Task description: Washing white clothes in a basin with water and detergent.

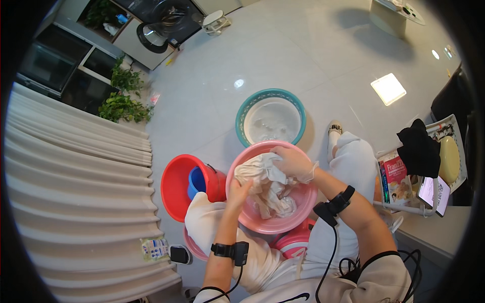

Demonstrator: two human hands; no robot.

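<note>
A bundle of wet, light-coloured cloth (259, 170) hangs over a pink plastic basin (261, 226), with its lower part resting in the water inside. My left hand (240, 193) grips the bundle's left side. At the upper right of the bundle, my right hand (291, 162), in a thin see-through glove, holds another part of the cloth. The pink basin stands between my knees. Just beyond it is a teal-rimmed basin (270, 92) with a white inside and cloudy, sudsy water.
A red bucket (172, 189) with a blue container (196, 183) inside stands left. Beneath the basin is a pink and red object (293, 242). A trolley (405, 206) bearing black cloth (418, 151) and a phone is at right. Cables trail from both wrist straps. A curtain (83, 197) hangs left.
</note>
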